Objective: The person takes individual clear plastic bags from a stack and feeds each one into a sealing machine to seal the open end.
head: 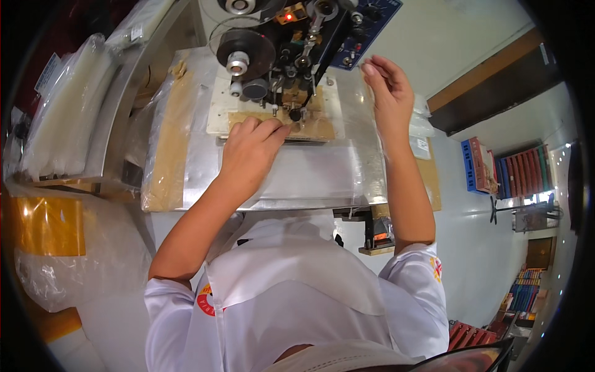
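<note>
My left hand [253, 151] rests at the front edge of a tape-covered plate [320, 131] on a tabletop ribbon coding machine [290, 69]. Its fingertips touch the plate near a small black knob [295, 115]; whether film is pinched under them is hidden. To the right of the machine, my right hand [393, 95] is raised with loosely curled fingers and nothing visible in it. Its fingertips are just below a blue control panel [360, 37]. A dark ribbon reel [245, 53] sits on the machine's left, and an orange-red light glows above.
A metal work table [200, 186] carries clear plastic film [307, 172] before the machine. Stacked clear plastic bags [69, 116] fill a steel shelf [114, 135] at left. More bagged packs [419, 139] lie right of my forearm. Red and blue crates [479, 165] stand farther right.
</note>
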`<state>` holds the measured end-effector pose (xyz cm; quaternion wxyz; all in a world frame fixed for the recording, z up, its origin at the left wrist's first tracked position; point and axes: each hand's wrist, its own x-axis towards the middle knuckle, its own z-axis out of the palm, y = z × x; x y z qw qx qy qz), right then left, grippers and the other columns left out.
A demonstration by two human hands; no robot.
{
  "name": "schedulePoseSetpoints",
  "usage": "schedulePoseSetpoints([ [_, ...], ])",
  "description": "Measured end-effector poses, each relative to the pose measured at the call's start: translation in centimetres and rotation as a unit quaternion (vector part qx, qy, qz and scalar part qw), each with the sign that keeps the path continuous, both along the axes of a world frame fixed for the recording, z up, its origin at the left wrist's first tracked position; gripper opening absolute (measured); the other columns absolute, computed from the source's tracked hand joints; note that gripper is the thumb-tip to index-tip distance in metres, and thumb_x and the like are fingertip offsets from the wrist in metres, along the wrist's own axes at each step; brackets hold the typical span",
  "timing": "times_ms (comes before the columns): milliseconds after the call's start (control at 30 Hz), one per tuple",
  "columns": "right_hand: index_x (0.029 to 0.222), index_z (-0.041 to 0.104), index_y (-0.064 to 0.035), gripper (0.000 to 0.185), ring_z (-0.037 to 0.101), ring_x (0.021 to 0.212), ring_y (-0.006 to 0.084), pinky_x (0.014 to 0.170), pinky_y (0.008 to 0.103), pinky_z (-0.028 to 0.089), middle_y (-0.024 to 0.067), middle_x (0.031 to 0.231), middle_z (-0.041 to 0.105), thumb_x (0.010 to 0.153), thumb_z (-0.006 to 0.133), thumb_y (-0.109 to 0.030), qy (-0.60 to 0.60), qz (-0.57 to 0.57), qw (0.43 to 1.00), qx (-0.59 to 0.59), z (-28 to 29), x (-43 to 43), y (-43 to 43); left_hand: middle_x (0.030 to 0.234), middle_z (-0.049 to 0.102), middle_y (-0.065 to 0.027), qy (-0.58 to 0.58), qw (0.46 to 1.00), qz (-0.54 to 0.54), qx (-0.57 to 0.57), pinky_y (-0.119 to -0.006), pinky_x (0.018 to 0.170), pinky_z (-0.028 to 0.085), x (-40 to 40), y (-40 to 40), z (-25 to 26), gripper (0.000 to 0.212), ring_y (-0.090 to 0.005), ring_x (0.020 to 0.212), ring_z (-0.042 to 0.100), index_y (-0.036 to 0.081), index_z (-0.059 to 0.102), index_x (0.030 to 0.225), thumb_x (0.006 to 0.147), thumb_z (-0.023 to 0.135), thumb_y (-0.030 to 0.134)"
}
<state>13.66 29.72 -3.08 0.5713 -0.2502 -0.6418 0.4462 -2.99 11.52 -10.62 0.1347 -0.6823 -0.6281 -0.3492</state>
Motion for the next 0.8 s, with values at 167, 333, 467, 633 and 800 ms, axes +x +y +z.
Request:
schedulePoseSetpoints([
  [167, 0.101, 0.066, 0.0036, 0.027, 0.063, 0.079, 0.009, 0.071, 0.02, 0.049, 0.0059, 0.084, 0.069, 0.085, 0.079, -0.013, -0.019, -0.005, 1.0, -0.02, 1.3, -1.2, 2.0, 0.103, 0.065, 0.0005, 0.002, 1.0, -0.001, -0.001, -0.037, 0.081, 0.047, -0.3, 0.3, -0.2, 0.028, -0.0237, 0.09, 0.057, 0.011, 0.071, 0.107, 0.079, 0.071, 0.007],
  [333, 0.094, 0.064, 0.0015, 0.027, 0.06, 0.071, 0.0069, 0.064, 0.0184, 0.047, 0.0034, 0.079, 0.067, 0.083, 0.081, -0.015, -0.047, -0.048, 0.997, 0.024, 1.1, -1.9, 2.9, 0.103, 0.065, 0.0003, -0.012, 1.0, -0.017, 0.016, -0.037, 0.079, 0.047, -0.5, 0.4, -0.3, 0.026, -0.0231, 0.09, 0.058, 0.011, 0.072, 0.105, 0.08, 0.072, 0.009],
  [467, 0.094, 0.064, 0.0015, 0.028, 0.06, 0.069, 0.0065, 0.063, 0.0177, 0.047, 0.0031, 0.078, 0.067, 0.083, 0.081, -0.016, -0.05, -0.077, 0.994, 0.064, 0.7, -1.9, 3.1, 0.103, 0.065, 0.0, -0.01, 1.0, -0.02, 0.018, -0.037, 0.078, 0.047, -0.4, 0.4, -0.2, 0.025, -0.023, 0.09, 0.058, 0.011, 0.072, 0.105, 0.08, 0.072, 0.009],
  [633, 0.111, 0.062, 0.0012, 0.032, 0.062, 0.085, 0.0098, 0.075, 0.0224, 0.049, 0.0075, 0.096, 0.068, 0.087, 0.076, -0.015, -0.076, -0.027, 0.997, 0.022, -0.4, -0.2, 1.6, 0.103, 0.065, -0.0003, -0.012, 1.0, -0.012, 0.018, -0.037, 0.079, 0.047, -0.5, 0.3, -0.4, 0.025, -0.0233, 0.09, 0.058, 0.011, 0.072, 0.105, 0.08, 0.072, 0.009],
  [800, 0.131, 0.057, -0.0082, 0.055, 0.055, 0.125, 0.0279, 0.106, 0.0407, 0.041, 0.0113, 0.128, 0.063, 0.078, 0.07, -0.003, -0.379, 0.011, 0.886, 0.265, -3.2, 5.1, -4.5, 0.106, 0.066, -0.0003, -0.014, 0.999, -0.029, 0.003, -0.037, 0.08, 0.047, -0.4, 0.2, -0.2, 0.027, -0.0232, 0.092, 0.058, 0.011, 0.071, 0.107, 0.08, 0.071, 0.008],
])
